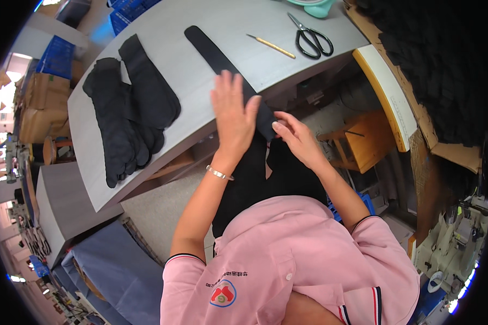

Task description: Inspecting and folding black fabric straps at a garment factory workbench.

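A long, flat black sock (207, 47) with a rounded far end lies slantwise on the grey table (162, 27), its near end hanging over the front edge. My left hand (234, 116) is flat over its middle, fingers stretched and slightly blurred. At the near end, my right hand (299, 140) pinches the dark fabric between thumb and fingers. To the left lie two groups of black socks, an outer pile (109, 111) and an inner pile (149, 81), overlapping near the table's front edge.
Beyond my hands lie a thin pointed tool with a wooden handle (274, 47) and black-handled scissors (312, 43). A teal container (315, 7) stands at the far edge. On the right are a cardboard box (456, 156) of black pieces and a wooden stool (366, 141).
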Available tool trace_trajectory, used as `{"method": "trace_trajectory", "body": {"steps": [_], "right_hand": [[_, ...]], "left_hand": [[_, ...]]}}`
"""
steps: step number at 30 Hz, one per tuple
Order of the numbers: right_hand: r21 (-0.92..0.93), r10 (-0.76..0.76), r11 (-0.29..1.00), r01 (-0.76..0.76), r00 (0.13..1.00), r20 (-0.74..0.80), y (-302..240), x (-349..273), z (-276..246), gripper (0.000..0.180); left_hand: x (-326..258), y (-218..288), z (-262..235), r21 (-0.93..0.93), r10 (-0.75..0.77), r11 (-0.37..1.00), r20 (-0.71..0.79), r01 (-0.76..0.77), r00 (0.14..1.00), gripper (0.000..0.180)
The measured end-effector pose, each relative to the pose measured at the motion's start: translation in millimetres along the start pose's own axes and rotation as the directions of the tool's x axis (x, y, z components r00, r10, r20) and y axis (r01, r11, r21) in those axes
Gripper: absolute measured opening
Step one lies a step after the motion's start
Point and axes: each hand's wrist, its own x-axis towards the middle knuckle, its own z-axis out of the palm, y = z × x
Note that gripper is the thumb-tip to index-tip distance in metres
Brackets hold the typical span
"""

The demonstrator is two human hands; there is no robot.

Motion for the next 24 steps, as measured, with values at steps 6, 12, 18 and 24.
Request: {"method": "trace_trajectory", "body": {"steps": [6, 12, 18, 24], "right_hand": [[0.265, 0.17, 0.932, -0.249, 0.942, 0.289, 12.9, 23.2, 23.7, 0.023], [0.233, 0.188, 0.935, -0.266, 0.932, 0.311, 5.6, -25.6, 0.1, 0.029], [0.109, 0.312, 0.93, -0.351, 0.912, 0.268, 10.8, -84.6, -36.5, 0.027], [-0.121, 0.417, 0.908, -0.401, 0.893, 0.172, 51.6, -144.8, -83.8, 0.03]], "left_hand": [[24.2, -19.2, 39.0, 0.161, 0.061, 0.983, 0.178, -0.09, 0.982, 0.075], [57.0, -57.2, 39.8, 0.213, 0.004, 0.977, 0.131, -0.032, 0.991, 0.079], [79.3, -80.8, 42.2, 0.209, -0.042, 0.978, 0.115, 0.017, 0.992, 0.077], [85.5, -128.7, 46.6, 0.253, -0.109, 0.962, -0.005, 0.107, 0.994, 0.067]]}}
